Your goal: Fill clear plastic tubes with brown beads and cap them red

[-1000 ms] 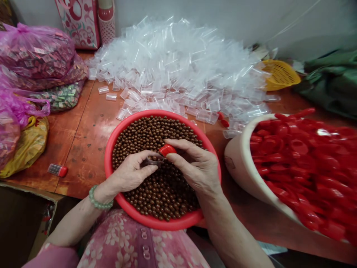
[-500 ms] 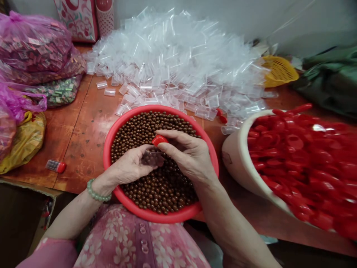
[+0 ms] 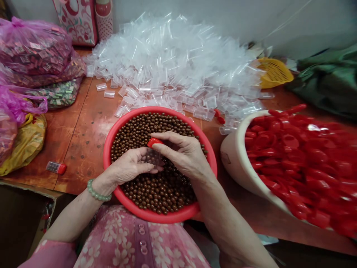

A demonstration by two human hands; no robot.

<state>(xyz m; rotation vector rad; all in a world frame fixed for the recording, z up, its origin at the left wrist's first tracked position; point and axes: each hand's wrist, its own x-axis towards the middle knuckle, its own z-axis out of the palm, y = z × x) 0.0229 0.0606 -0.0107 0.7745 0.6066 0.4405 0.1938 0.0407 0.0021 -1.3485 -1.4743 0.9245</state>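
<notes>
Over a red basin [image 3: 108, 139] of small glossy brown balls [image 3: 156, 193], my two hands meet. My left hand [image 3: 131, 163] is closed around a clear plastic container [image 3: 153, 157]; balls seem to show through its wall, but I cannot tell whether they are inside or behind it. A red cap [image 3: 154, 142] is pinched between the thumb and fingers of my right hand [image 3: 181, 150]. The cap sits at the container's upper end; whether it is fully seated is hidden by my fingers.
Behind the basin rises a heap of clear plastic containers [image 3: 178, 63]. To the right, a tilted white bucket [image 3: 234, 152] overflows with red caps [image 3: 301, 163]. A filled, capped container [image 3: 55, 167] lies at left, near bulging plastic bags [image 3: 33, 48]. A yellow basket [image 3: 275, 72] stands behind.
My right hand has moved slightly left, bringing the red cap onto the container's upper end. My left hand has tilted the container a little and keeps its hold.
</notes>
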